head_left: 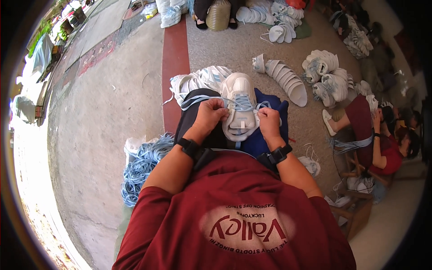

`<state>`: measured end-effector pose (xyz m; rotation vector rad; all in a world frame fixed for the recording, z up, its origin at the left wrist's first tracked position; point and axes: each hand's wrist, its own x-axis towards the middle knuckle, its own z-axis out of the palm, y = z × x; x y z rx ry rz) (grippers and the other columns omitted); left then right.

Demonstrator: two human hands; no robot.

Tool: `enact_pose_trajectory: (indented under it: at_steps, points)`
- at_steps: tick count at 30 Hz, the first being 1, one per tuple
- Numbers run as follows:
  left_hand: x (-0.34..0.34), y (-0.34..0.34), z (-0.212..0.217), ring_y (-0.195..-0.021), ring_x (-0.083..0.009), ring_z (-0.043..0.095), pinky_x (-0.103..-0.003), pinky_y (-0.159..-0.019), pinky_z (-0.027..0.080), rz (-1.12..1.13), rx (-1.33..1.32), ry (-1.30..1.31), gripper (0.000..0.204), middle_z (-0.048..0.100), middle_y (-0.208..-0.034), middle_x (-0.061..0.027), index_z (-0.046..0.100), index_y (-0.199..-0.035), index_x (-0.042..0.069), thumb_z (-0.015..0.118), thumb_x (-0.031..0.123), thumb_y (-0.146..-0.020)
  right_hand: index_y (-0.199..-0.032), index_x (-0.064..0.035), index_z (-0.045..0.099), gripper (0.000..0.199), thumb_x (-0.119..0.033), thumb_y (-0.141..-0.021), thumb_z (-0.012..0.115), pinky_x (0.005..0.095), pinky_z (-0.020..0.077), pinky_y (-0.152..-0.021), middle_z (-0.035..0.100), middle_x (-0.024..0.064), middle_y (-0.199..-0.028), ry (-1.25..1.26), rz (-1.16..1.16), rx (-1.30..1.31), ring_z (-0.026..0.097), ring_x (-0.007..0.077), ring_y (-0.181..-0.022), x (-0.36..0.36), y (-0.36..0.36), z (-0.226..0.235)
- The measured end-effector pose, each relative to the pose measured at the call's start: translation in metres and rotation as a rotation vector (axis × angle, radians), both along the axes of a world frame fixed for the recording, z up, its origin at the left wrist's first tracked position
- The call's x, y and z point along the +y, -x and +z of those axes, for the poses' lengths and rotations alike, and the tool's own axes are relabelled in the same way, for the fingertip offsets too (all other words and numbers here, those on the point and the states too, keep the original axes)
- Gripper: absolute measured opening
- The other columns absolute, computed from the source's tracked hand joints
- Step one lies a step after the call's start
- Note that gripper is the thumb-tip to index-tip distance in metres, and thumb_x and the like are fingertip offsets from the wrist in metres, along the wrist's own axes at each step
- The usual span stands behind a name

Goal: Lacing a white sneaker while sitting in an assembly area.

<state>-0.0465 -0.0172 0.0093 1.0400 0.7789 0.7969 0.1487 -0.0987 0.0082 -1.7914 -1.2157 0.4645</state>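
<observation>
A white shoe upper (238, 87) lies across my lap, toe pointing away and its opening toward me. Light blue shoelace (243, 101) crosses its front, with loose loops running out to both sides. At the upper's left edge, my left hand (210, 117) is closed, thumb and fingers pinched where the lace comes down. My right hand (269, 122) is likewise closed at the right edge, beside the other lace loop. The fingertips hide exactly how much lace they grip. Beneath the upper are a dark cloth (191, 119) and a blue cloth (265, 96).
Several white uppers (204, 78) lie just beyond my knees. A bundle of blue laces (146, 164) hangs at my left. Stacked white pieces (288, 81) and shoe piles (326, 74) lie on the floor ahead right. Another person (382, 148) sits at the right.
</observation>
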Motion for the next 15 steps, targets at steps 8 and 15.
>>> enact_pose_trajectory:
  at_steps: [8,15]
  points:
    - [0.0,0.006,-0.007,-0.061,-0.007,0.055,-0.02,-0.058,0.047,-0.077,0.029,-0.11,0.005,0.059,-0.073,-0.001,0.057,-0.083,0.001,0.057,-0.004,-0.082,-0.071,0.0036,0.056,0.004,0.002,-0.072,0.06,0.0334,0.0426,-0.057,0.056,0.0159,-0.063,-0.014,-0.024,-0.05,0.055,0.022,-0.059,0.002,-0.001,-0.004]
    - [-0.025,-0.04,0.035,-0.07,-0.0265,0.063,-0.036,-0.065,0.05,-0.17,0.532,-1.095,0.014,0.062,-0.082,-0.0161,0.061,-0.087,0.002,0.061,0.008,-0.074,-0.067,0.0036,0.056,0.007,0.004,-0.073,0.059,0.0277,0.0387,-0.052,0.053,0.0057,-0.058,0.005,-0.012,-0.022,0.048,0.0101,-0.056,0.004,0.004,0.001]
